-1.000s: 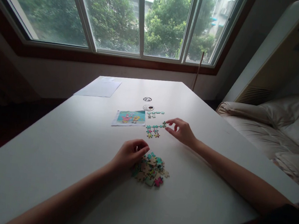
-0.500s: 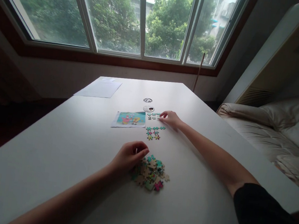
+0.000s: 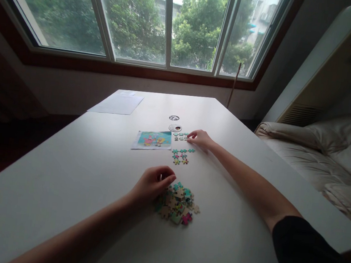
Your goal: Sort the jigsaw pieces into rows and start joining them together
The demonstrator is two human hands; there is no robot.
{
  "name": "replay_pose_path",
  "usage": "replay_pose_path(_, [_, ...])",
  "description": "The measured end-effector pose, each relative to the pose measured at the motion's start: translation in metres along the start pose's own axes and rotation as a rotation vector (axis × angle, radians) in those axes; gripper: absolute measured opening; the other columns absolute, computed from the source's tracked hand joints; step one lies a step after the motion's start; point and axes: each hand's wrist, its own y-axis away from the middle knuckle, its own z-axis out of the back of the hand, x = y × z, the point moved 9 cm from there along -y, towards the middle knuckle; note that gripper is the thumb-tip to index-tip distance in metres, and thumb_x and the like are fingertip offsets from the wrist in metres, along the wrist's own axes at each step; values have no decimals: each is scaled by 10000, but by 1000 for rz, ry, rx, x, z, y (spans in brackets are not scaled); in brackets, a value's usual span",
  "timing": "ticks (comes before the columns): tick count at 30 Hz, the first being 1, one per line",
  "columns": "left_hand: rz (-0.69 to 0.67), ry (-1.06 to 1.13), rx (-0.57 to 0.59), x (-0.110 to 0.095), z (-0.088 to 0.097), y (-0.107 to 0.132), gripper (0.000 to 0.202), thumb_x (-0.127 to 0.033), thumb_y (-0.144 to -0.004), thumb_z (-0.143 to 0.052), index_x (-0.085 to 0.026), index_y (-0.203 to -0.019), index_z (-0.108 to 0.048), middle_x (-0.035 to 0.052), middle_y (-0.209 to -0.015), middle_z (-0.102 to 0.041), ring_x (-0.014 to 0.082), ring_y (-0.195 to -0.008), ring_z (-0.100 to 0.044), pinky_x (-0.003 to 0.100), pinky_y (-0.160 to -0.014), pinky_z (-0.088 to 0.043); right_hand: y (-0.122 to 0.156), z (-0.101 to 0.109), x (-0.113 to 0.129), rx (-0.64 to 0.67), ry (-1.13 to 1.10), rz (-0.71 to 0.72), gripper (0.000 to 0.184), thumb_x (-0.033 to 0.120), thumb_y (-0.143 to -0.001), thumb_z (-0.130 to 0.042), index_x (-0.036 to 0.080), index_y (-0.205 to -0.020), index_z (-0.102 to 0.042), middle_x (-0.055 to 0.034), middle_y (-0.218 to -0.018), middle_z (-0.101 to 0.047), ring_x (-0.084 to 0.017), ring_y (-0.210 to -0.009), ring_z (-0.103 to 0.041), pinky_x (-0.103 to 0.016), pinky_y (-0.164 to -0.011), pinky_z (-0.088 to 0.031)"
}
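On a white table (image 3: pixel 80 167), my left hand (image 3: pixel 152 184) rests curled at the left edge of a heap of loose puzzle pieces (image 3: pixel 178 198); I cannot make out anything in its fingers. Further back my right hand (image 3: pixel 200 138) reaches out, fingertips pinched against a short row of joined teal pieces (image 3: pixel 179 136). A second joined cluster of pieces (image 3: pixel 181 155) lies between the two hands. A colourful cartoon reference picture (image 3: pixel 153 139) lies left of the right hand.
A round cable hole (image 3: pixel 174 118) and its loose cap (image 3: pixel 175 127) sit behind the pieces. A sheet of paper (image 3: pixel 116 102) lies at the far left of the table. A cream sofa (image 3: pixel 324 147) stands on the right, and windows run behind the table.
My right hand moved from the nearer cluster of pieces back to the farther teal row and stays there. My left hand has not moved.
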Motion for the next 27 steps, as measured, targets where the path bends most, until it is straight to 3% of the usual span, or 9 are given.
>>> replay_pose_path(7, [1, -1, 5, 2, 0, 0, 216, -323, -777, -518, -133, -713, -599, -24, -567, -498, 91, -517, -394, 183, -461, -315, 15, 9, 14, -62, 9, 43, 233, 293, -727, -589, 172, -910, -669, -36, -835, -644, -120, -719, -555, -225, -665, -408])
replay_pose_path(11, [4, 7, 5, 3, 0, 0, 218, -323, -780, -515, -133, -716, -600, -21, -571, -498, 93, -521, -402, 182, -461, -325, 49, 19, 43, -65, -43, 214, 179, 243, -753, -561, 173, -888, -655, -21, -828, -629, -81, -642, -518, -213, -645, -419])
replay_pose_path(13, [3, 11, 1, 3, 0, 0, 215, -322, -778, -518, -133, -717, -601, -18, -570, -499, 95, -521, -408, 180, -457, -330, 76, 19, 64, 26, -124, 367, 161, 236, -764, -555, 156, -863, -654, -31, -813, -621, -69, -607, -506, -199, -604, -427])
replay_pose_path(15, [3, 10, 0, 3, 0, -1, 212, -318, -778, -515, -133, -723, -603, -18, -564, -496, 95, -518, -407, 178, -450, -330, 106, 10, 83, 209, -203, 491, 156, 231, -775, -550, 150, -857, -656, -32, -795, -619, -64, -598, -512, -184, -575, -434])
replay_pose_path(18, [-7, 1, 4, 2, -1, -1, 214, -312, -782, -509, -132, -722, -607, -20, -561, -493, 93, -517, -405, 177, -449, -328, 146, 0, 97, 407, -262, 583, 195, 221, -787, -546, 177, -944, -652, -27, -810, -609, -60, -616, -521, -176, -591, -448])
replay_pose_path(22, [-25, -13, -11, 0, 0, -1, 218, -318, -777, -517, -132, -703, -602, -27, -556, -491, 91, -511, -399, 181, -455, -325, 168, -4, 97, 426, -296, 581, 315, 266, -756, -599, 219, -1068, -612, -20, -838, -581, -43, -572, -489, -163, -566, -437])
replay_pose_path(27, [-22, -4, -11, 0, -1, 0, 212, -320, -774, -523, -133, -704, -595, -31, -557, -487, 93, -516, -405, 187, -465, -325, 172, -4, 100, 409, -296, 589, 254, 274, -746, -612, 186, -982, -642, -24, -841, -566, -42, -581, -482, -161, -574, -430])
